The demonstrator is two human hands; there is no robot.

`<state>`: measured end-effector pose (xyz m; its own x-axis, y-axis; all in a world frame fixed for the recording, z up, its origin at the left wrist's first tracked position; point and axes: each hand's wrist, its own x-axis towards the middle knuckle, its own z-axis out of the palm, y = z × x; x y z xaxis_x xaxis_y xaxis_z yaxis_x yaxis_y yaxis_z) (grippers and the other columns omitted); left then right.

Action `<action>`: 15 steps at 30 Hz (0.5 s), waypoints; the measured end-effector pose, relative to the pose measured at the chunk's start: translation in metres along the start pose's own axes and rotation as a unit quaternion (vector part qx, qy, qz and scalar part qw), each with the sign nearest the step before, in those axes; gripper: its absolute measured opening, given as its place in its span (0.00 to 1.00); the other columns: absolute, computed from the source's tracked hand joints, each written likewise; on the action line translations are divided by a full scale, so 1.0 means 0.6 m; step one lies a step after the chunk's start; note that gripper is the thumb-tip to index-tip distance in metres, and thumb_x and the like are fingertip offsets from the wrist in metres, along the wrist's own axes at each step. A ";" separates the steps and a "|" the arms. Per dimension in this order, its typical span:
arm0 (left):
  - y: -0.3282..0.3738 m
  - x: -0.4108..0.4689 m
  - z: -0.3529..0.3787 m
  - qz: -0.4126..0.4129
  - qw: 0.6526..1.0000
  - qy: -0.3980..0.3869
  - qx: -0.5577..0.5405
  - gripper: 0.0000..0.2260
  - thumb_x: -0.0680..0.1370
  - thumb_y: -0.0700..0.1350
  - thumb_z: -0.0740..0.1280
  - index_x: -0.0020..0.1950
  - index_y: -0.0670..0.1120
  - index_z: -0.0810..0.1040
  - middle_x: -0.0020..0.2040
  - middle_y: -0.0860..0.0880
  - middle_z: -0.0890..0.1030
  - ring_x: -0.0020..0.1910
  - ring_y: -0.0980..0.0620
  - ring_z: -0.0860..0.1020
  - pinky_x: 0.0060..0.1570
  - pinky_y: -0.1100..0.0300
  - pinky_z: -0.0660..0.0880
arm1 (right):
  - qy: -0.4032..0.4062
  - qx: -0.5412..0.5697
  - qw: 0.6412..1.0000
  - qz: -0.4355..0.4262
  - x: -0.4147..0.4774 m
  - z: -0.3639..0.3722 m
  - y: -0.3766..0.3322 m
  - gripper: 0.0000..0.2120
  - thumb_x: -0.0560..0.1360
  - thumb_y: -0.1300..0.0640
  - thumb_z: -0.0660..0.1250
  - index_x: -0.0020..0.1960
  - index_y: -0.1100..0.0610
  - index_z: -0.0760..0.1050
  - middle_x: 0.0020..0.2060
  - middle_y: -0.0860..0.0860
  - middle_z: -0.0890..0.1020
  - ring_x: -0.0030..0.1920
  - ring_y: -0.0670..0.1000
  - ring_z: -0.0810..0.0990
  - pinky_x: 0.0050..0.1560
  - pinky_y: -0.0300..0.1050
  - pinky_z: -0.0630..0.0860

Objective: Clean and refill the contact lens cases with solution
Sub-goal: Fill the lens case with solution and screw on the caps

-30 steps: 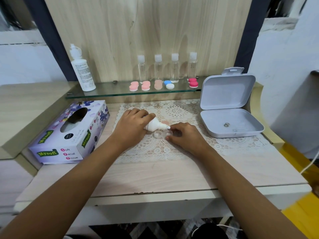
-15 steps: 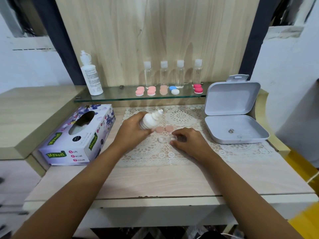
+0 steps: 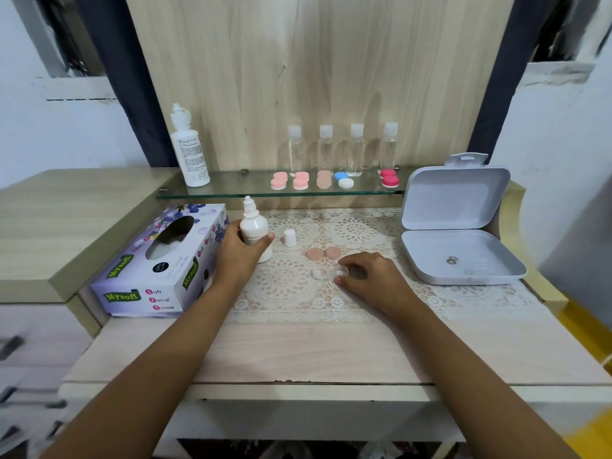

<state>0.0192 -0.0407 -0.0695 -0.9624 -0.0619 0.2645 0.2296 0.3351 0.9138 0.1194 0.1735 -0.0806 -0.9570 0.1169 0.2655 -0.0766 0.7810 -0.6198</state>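
Note:
My left hand [image 3: 236, 256] grips a small white solution bottle [image 3: 253, 226], upright on the lace mat beside the tissue box, its nozzle uncovered. The bottle's white cap [image 3: 290, 237] stands just to its right. A clear open lens case [image 3: 326, 272] lies mid-mat, and my right hand [image 3: 367, 279] pinches its right well with thumb and fingertips. Two peach lids [image 3: 323, 253] lie just behind the case. Several closed lens cases, pink [image 3: 289, 182], peach, blue-and-white [image 3: 344, 180] and red [image 3: 389, 178], sit on the glass shelf [image 3: 231, 192].
A floral tissue box [image 3: 159, 263] lies left of the mat. An open grey hinged box [image 3: 460, 256] sits at the right. A tall white bottle [image 3: 188, 150] and several clear small bottles [image 3: 341, 150] stand at the back of the shelf.
My left hand tilted the solution bottle up from over the case, carried it left and stood it upright near the tissue box. My right hand stayed on the case.

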 end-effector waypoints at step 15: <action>0.013 -0.020 -0.014 0.003 1.000 0.014 0.015 0.33 0.71 0.46 0.73 0.73 0.47 0.62 0.68 0.50 0.70 0.66 0.52 0.68 0.65 0.51 0.66 | 0.002 -0.006 1.000 -0.005 -0.001 -0.001 -0.001 0.14 0.70 0.50 0.70 0.55 0.52 0.80 0.50 0.48 0.82 0.54 0.50 0.76 0.56 0.46 0.71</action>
<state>0.0339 -0.0452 -0.0632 -0.9563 -0.0867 0.2791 0.2304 0.3641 0.9024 0.1200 0.1733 -0.0802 -0.9550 0.1110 0.2751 -0.0834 0.7894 -0.6081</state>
